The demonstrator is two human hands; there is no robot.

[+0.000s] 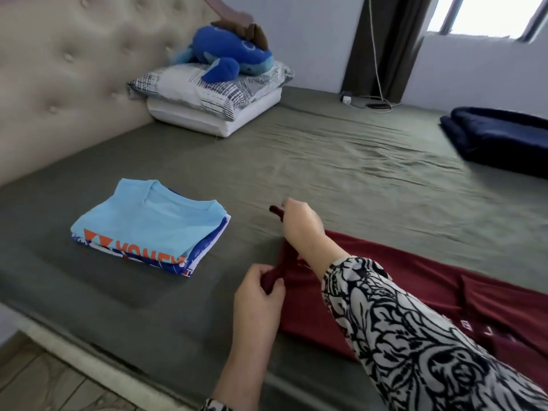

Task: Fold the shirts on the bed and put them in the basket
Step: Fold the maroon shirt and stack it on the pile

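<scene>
Currently: maroon shirt [370, 292] lying spread on bed [326, 161], near right foreground edge. Left hand [256, 295] pinching bunched shirt edge, fingers curling round fabric. Right hand [299, 223] gripping same edge further up, fingers closing on cloth, lifting it off sheet. Patterned sleeve [415, 336] covering right forearm. Folded shirt pile [148, 226], light blue on top, sitting to left, well apart from maroon shirt. Pillows [213, 93] with blue plush toy [228, 54] resting at headboard [59, 84]. Navy blanket [501, 137] lying at far right.
</scene>
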